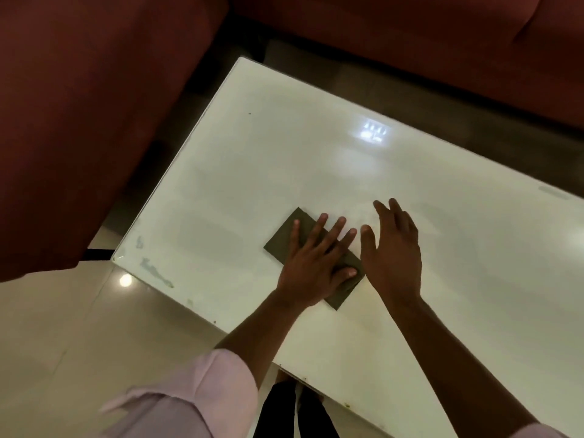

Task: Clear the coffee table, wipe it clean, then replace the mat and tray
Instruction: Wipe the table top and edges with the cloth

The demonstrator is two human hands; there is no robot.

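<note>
Your left hand [311, 267] is pressed flat, fingers spread, on a dark folded cloth [286, 240] near the front-left part of the white worktop [316, 159]. Your right hand [393, 251] sits just beside it, open and holding nothing. Red sofas [79, 105] wrap around the far sides.

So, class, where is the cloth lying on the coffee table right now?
In the head view, the cloth lies flat near the table's front left edge, pressed under the left hand, with the right hand just beside it.
</note>
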